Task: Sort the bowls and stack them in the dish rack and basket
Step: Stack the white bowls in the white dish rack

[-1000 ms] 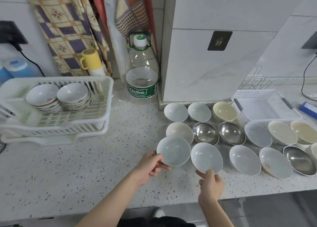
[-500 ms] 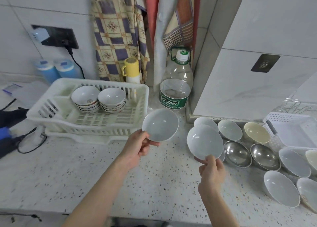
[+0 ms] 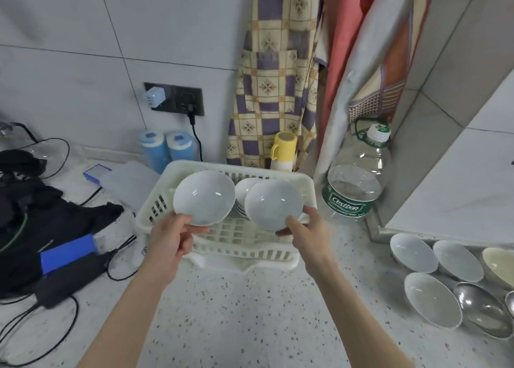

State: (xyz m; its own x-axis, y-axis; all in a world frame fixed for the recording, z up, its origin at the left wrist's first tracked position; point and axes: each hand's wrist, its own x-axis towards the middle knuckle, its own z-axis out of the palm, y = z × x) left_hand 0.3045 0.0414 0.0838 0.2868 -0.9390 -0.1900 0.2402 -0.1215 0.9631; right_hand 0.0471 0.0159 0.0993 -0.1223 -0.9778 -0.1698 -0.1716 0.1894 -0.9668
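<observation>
Your left hand (image 3: pixel 169 238) pinches one white bowl (image 3: pixel 204 197) by its near rim, your right hand (image 3: pixel 304 232) grips another bowl (image 3: pixel 274 207), both held above the dish rack (image 3: pixel 244 245).

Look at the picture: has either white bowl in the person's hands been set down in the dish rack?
No. The left hand and right hand each hold a white bowl above the dish rack.

"Cestbon" on water bottle (image 3: pixel 351 189) label
</observation>
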